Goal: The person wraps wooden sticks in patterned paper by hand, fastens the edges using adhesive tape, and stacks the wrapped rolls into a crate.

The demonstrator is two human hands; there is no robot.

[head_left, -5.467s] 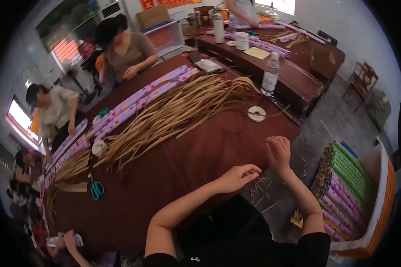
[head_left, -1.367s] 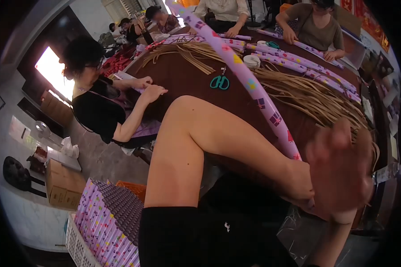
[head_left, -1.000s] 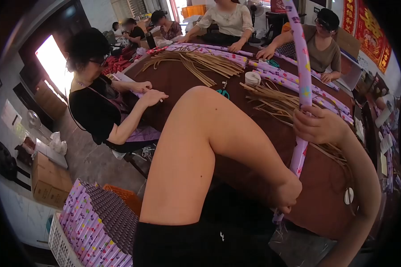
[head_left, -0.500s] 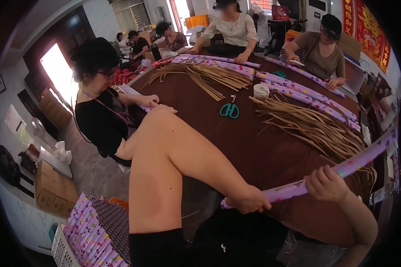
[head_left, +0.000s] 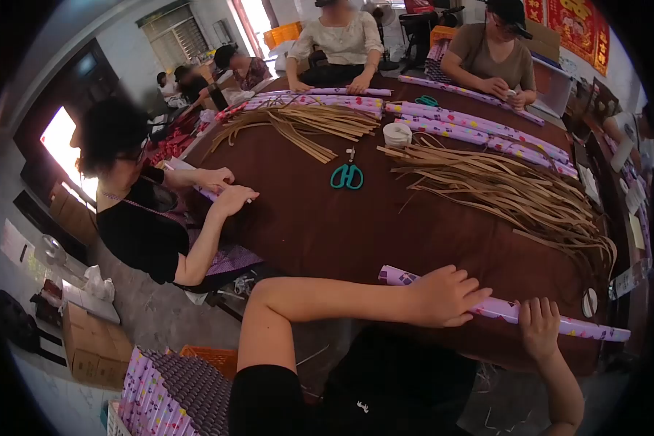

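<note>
A long purple patterned tube (head_left: 588, 328) lies along the near edge of the brown table, in front of my body. My left hand (head_left: 443, 296) rests over its left part, fingers spread, and the tube's left end shows beyond the wrist. Farther right, my right hand (head_left: 540, 327) has its fingers bent over the same tube. Part of the tube is hidden under both hands. A small white disc-shaped thing (head_left: 590, 302) sits just behind the tube's right end.
Brown strips (head_left: 487, 192), teal-handled scissors (head_left: 346, 176), a white roll (head_left: 397, 135) and more purple tubes (head_left: 479, 131) lie on the brown table (head_left: 305, 225). A co-worker (head_left: 145, 218) works at left; others sit opposite. Stacked purple tubes (head_left: 152, 396) stand at lower left.
The tube has come down from a raised slant to lie nearly level at the table edge. My left hand has shifted from gripping its end to lying over it.
</note>
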